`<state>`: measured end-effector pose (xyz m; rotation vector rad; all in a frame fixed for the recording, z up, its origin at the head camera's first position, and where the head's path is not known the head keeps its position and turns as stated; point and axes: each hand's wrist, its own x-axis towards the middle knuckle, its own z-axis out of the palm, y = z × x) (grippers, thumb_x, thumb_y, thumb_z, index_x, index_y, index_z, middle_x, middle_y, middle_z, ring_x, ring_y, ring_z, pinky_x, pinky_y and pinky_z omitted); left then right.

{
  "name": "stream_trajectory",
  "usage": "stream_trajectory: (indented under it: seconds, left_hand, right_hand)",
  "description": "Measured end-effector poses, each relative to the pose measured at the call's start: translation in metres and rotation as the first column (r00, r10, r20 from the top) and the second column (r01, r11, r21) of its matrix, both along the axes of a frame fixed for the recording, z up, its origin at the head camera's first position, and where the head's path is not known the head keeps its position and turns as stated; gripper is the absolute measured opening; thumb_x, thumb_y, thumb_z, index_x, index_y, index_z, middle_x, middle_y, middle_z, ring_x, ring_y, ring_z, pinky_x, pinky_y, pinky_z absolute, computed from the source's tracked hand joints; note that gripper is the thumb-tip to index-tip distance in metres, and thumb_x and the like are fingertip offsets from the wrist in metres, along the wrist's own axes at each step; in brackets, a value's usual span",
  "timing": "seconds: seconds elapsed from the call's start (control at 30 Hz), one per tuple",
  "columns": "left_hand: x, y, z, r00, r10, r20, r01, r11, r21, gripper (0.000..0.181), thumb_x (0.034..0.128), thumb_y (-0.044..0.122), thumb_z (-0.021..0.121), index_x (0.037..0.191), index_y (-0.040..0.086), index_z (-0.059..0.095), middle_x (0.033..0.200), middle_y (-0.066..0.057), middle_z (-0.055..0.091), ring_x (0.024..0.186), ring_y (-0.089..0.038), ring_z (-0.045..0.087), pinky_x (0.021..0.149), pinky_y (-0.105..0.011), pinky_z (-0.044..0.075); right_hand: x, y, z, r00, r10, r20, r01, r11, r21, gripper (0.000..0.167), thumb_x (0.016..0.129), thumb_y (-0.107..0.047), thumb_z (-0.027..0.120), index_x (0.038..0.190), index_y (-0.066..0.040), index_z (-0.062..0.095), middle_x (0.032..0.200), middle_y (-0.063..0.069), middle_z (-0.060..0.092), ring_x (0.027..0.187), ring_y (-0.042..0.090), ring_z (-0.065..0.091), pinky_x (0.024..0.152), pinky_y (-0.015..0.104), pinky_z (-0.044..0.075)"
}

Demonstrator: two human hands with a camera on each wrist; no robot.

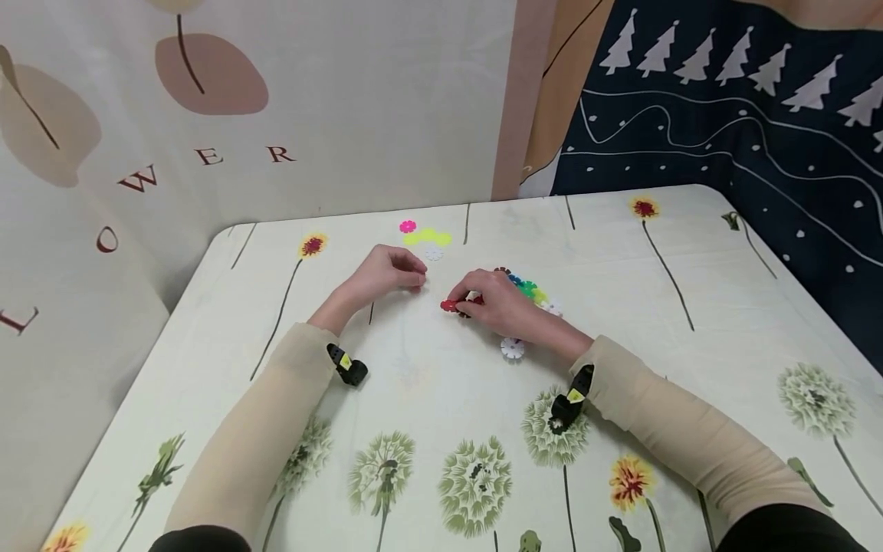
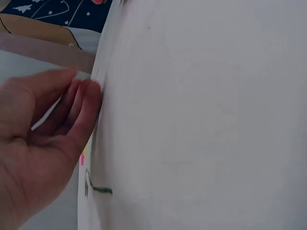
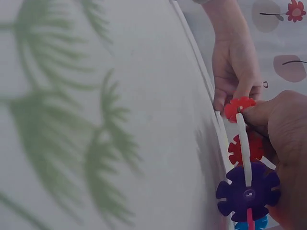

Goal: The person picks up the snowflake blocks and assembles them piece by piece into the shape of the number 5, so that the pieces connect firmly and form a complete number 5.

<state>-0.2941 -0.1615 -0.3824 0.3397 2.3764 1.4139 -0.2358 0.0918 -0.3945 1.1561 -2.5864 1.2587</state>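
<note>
One chain of notched discs (image 1: 529, 289) is lying at the right hand (image 1: 498, 300), which is pinching its red end (image 1: 448, 305); the visible stretch beyond is slanting nearer toward the right. Left of the chain, across a gap, the left hand (image 1: 389, 270) is hovering, fingers loosely curled, nothing visibly held. Yellow discs (image 1: 428, 238) are lying beyond-left of the chain; rightward of it, the tabletop (image 1: 614, 264) is offering room.

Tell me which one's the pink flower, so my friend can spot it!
Find the table, then look toward its far edge, just beyond the left hand. A few small flowers lie there together. The pink flower is the farthest back; the yellow flowers and white flower sit nearer.
</note>
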Motion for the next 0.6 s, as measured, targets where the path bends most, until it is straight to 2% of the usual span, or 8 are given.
stream_trajectory:
  seconds: [0.1, 0.2, 0.37, 0.6]
  left_hand:
    - [-0.010, 0.005, -0.001, 0.997, 0.074, -0.029, -0.075, 0.997, -0.025, 0.022, 0.0953, 0.006, 0.073, 0.116, -0.002, 0.072, 0.108, -0.015, 0.070, 0.090, -0.023, 0.069, 0.083, -0.030, 0.059]
    - [-0.020, 0.013, -0.003, 0.991, 0.116, -0.072, -0.121, 0.990, -0.068, 0.022, 0.0957, 0.007, 0.073, 0.116, -0.001, 0.072, 0.110, -0.015, 0.069, 0.088, -0.023, 0.068, 0.080, -0.028, 0.059]
    - [-0.032, 0.028, -0.006, 0.982, 0.136, -0.131, -0.154, 0.979, -0.135, 0.025, 0.0948, 0.010, 0.074, 0.118, 0.000, 0.072, 0.115, -0.014, 0.069, 0.088, -0.021, 0.068, 0.075, -0.026, 0.057]
    - [-0.037, 0.035, -0.007, 0.970, 0.170, -0.176, -0.206, 0.956, -0.211, 0.026, 0.0934, 0.013, 0.076, 0.117, 0.004, 0.071, 0.117, -0.010, 0.066, 0.075, -0.017, 0.062, 0.066, -0.025, 0.050]
  right_hand:
    - [-0.001, 0.000, 0.001, 1.000, 0.022, -0.021, -0.021, 0.999, 0.026, 0.013, 0.093, 0.001, 0.074, 0.104, -0.004, 0.076, 0.098, 0.003, 0.074, 0.095, 0.019, 0.067, 0.081, 0.032, 0.055]
    - [0.000, 0.000, 0.003, 0.998, 0.037, -0.043, -0.034, 0.997, 0.070, 0.012, 0.093, 0.001, 0.074, 0.103, -0.005, 0.077, 0.099, 0.003, 0.074, 0.096, 0.019, 0.067, 0.082, 0.032, 0.055]
    - [0.002, 0.001, 0.006, 0.998, 0.018, -0.054, -0.011, 0.992, 0.125, 0.012, 0.092, 0.001, 0.075, 0.101, -0.007, 0.079, 0.098, 0.003, 0.073, 0.096, 0.021, 0.067, 0.084, 0.034, 0.053]
    - [0.000, 0.002, 0.006, 0.999, 0.008, -0.054, -0.002, 0.993, 0.120, 0.012, 0.092, -0.001, 0.075, 0.101, -0.007, 0.080, 0.097, 0.002, 0.075, 0.095, 0.020, 0.068, 0.084, 0.034, 0.054]
